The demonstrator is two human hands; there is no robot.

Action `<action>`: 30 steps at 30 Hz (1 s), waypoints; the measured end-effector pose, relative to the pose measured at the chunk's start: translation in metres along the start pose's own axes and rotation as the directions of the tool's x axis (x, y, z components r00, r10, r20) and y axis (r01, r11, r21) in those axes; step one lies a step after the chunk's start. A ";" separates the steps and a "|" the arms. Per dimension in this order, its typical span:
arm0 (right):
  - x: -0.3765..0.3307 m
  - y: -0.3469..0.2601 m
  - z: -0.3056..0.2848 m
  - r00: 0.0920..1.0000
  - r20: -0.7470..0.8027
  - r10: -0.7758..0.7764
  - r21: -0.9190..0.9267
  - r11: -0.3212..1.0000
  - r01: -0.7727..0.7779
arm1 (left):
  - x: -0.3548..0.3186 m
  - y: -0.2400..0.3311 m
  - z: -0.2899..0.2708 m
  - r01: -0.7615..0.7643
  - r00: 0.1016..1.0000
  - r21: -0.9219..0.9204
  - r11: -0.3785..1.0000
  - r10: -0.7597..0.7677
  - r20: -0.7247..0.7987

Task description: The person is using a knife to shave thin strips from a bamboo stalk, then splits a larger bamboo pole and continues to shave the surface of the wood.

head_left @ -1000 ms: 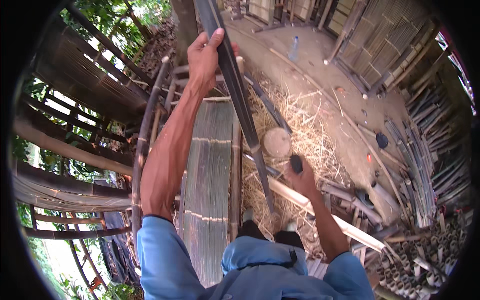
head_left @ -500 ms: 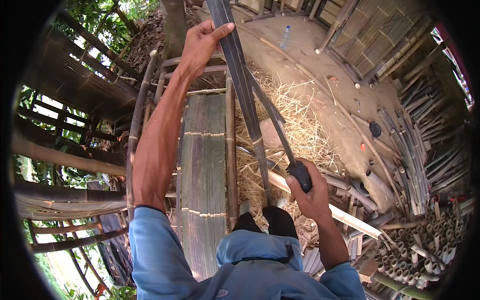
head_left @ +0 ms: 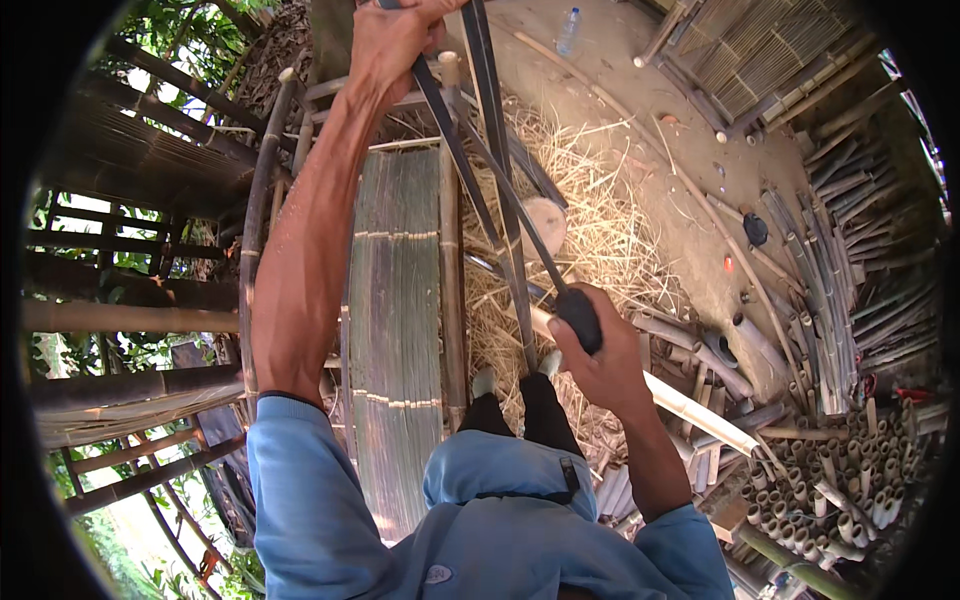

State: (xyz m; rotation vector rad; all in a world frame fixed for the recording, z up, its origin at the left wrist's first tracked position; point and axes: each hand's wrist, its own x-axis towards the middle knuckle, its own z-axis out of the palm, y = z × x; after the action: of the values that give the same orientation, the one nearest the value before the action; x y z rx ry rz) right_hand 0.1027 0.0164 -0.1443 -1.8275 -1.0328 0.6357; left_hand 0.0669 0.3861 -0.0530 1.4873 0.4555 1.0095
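Note:
My left hand (head_left: 388, 48), stretched far forward at the top edge, is closed on a long dark bamboo strip (head_left: 518, 300). The strip's upper part is parted into two lengths that meet near a node, and its lower end reaches down by my feet. My right hand (head_left: 612, 362) grips the black handle of a long knife (head_left: 578, 318). The knife's narrow blade slants up and left across the strip, between the parted lengths. Part of the far end of the strip is cut off by the picture's edge.
A slatted bamboo bench (head_left: 395, 300) stands left of the strip. Straw shavings (head_left: 610, 220) and a round wooden block (head_left: 543, 225) lie on the ground ahead. Cut bamboo tubes (head_left: 820, 490) and stacked poles (head_left: 815, 290) fill the right side. A plastic bottle (head_left: 568, 32) stands farther off.
My left hand has moved farther forward to the top edge. The strip's upper part now shows as two lengths spread apart, and my right hand with the knife has shifted slightly left and up.

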 end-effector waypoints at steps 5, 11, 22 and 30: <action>0.017 0.086 0.036 0.982 0.010 0.191 -0.279 0.943 -0.181 | -0.007 0.024 0.035 0.031 0.999 -0.042 0.999 -0.029 0.029; 0.019 0.163 0.064 0.882 0.121 0.456 -0.267 0.870 -0.414 | 0.004 0.020 0.047 -0.020 0.997 -0.039 0.999 0.023 0.069; 0.040 0.184 0.043 0.859 0.157 0.487 -0.179 0.869 -0.461 | -0.078 -0.121 0.065 -0.035 0.933 0.287 0.957 -0.072 0.353; 0.041 0.167 0.041 0.651 0.508 0.564 0.579 0.335 -0.743 | -0.091 -0.138 0.079 0.105 0.979 0.245 0.964 -0.143 0.145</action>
State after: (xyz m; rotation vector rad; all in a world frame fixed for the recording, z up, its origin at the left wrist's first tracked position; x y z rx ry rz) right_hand 0.1569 0.0313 -0.3114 -1.3232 0.0389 1.5455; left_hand 0.1172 0.2960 -0.2045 1.7161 0.5595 0.7473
